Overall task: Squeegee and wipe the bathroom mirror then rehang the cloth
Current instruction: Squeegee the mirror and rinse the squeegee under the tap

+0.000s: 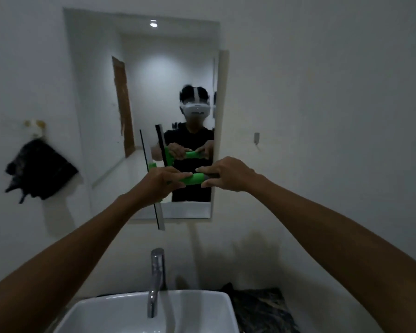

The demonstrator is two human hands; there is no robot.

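Observation:
A green-handled squeegee [193,179] is held up in front of the wall mirror [101,92], its long blade standing nearly vertical at the mirror's lower middle. My left hand [161,182] grips the handle near the blade. My right hand [226,174] pinches the handle's far end between thumb and fingers. A dark cloth [40,169] hangs from a hook [35,127] on the wall left of the mirror. The mirror reflects a person with a headset and both hands on the squeegee.
Below the mirror stand a chrome faucet [157,280] and a white basin [202,306]. A dark patterned counter [262,308] lies right of the basin. A small fitting [257,138] is fixed to the wall on the right.

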